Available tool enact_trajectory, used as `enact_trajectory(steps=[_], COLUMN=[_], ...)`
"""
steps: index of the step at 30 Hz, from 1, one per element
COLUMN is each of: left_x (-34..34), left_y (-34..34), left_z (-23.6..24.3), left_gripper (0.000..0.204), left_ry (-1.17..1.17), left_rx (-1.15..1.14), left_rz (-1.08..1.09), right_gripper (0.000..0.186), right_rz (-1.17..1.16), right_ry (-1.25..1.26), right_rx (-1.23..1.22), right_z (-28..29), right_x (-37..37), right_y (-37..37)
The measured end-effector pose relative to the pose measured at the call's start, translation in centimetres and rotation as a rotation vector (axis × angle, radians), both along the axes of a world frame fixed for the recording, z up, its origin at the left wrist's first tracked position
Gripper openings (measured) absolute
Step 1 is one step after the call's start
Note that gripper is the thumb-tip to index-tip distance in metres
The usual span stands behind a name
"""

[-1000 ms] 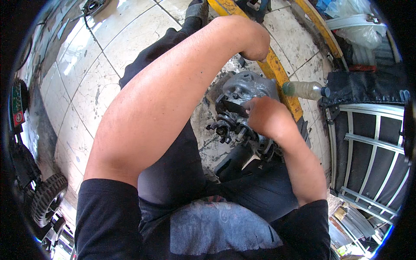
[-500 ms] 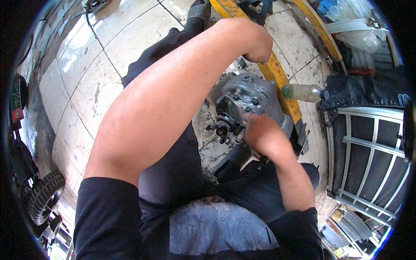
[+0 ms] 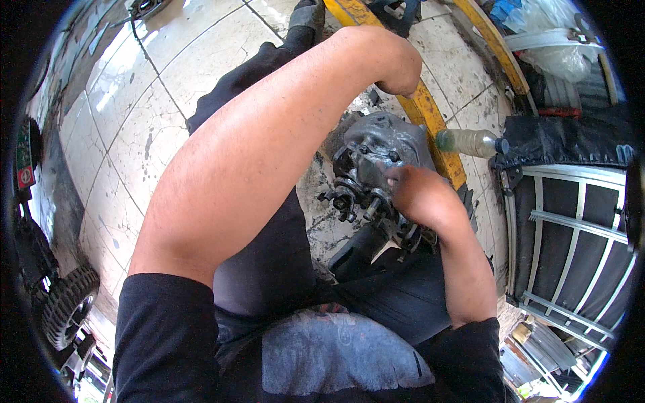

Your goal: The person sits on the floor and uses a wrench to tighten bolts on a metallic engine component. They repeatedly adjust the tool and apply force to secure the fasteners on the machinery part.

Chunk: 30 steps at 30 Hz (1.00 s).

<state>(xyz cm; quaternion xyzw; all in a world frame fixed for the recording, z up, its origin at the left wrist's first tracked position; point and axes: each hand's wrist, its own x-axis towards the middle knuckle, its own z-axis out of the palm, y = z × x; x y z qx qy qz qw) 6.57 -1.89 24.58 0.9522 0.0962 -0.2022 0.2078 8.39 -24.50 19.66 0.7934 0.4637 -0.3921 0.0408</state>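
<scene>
A grey metal casting like an engine or gearbox housing (image 3: 393, 138) sits on the floor between my legs, with dark bolts and blackened fittings on its near left side. My right hand (image 3: 426, 198) lies against its right face, fingers curled in; whatever they hold, if anything, is hidden. Stretched across the upper middle, my left arm ends in my left hand (image 3: 401, 64), bent down at the wrist beside a yellow metal beam (image 3: 430, 114). Its fingers are curled under and mostly out of sight, so I cannot make out what they grip.
A cloudy plastic bottle (image 3: 470, 143) lies by the beam. To the right stands a black panel with a silver metal frame (image 3: 571, 232); clear plastic bags (image 3: 554, 50) are at upper right. A knobbly tyre (image 3: 70, 305) is at left. Stained white tiles (image 3: 127, 154) cover the floor.
My right hand has slid a little right over the housing, uncovering more of its face. The housing looks slightly shifted left. My left hand has barely moved.
</scene>
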Motion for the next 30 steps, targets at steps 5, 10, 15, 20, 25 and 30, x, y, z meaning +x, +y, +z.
enact_trajectory(steps=[5,10,15,20,25,30], left_x=[0.0,0.3,0.5,0.1,0.2,0.3], left_y=[0.3,0.3,0.3,0.3,0.2,0.0], left_z=[0.0,-0.2,0.0,-0.2,-0.5,-0.2], left_gripper=[0.034,0.035,0.035,0.034,0.034,0.034], left_ry=[0.026,-0.002,0.024,0.023,-0.001,-0.011], left_rx=[-0.006,0.014,0.005,-0.013,0.011,0.012], left_rz=[0.017,-0.030,-0.031,-0.026,0.006,-0.032], right_gripper=[0.032,0.032,0.031,0.032,0.028,0.031], right_rz=[0.004,0.102,0.099,0.122,-0.009,0.094], right_ry=[-0.047,-0.084,-0.114,-0.165,-0.247,-0.188], right_rx=[-0.043,-0.055,-0.152,-0.164,-0.199,-0.234], right_z=[0.0,-1.1,-0.2,1.9,3.6,-0.2], right_x=[-0.2,0.1,-1.4,-1.0,0.1,2.3], right_y=[1.1,0.3,0.9,1.5,2.8,3.2])
